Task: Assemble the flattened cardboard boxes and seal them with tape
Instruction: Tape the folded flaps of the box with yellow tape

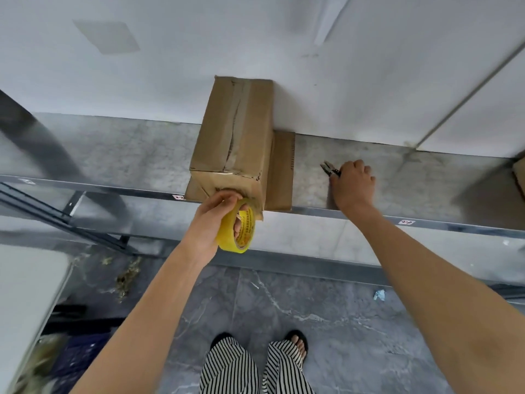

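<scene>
Box (pixel 241 129) of brown corrugated cardboard, assembled, stands in the centre of the frame on a grey speckled shelf (pixel 127 155) with a metal front rail, its far end against the white wall (pixel 170 66). A strip of clear tape (pixel 235 120) runs along the centre seam of the top face; the seam beneath it looks uneven and wrinkled. The box rests on a piece of brown flattened cardboard (pixel 281 172) that projects from under it on the right side and overhangs the rail slightly. At the near end face of the box, the left hand (pixel 210 220) grips a yellow-tinted tape roll (pixel 231 240) with printed lettering on its core: fingers pass through the core and the thumb side wraps over the outer rim, with the roll held against the lower near edge of the box. Right of centre, well apart from the box, the right hand (pixel 353 184) rests on the shelf with its fingers curled over the handles of dark metal pliers (pixel 329 169), whose jaws point toward the upper left. Another piece of brown cardboard (pixel 520 177) shows at the right edge of the frame. In the lower part of the frame are a grey marbled floor (pixel 326 322), black-and-white striped trousers (pixel 233 368), a dark sandal (pixel 298 341) and a small pale scrap (pixel 379 294).
</scene>
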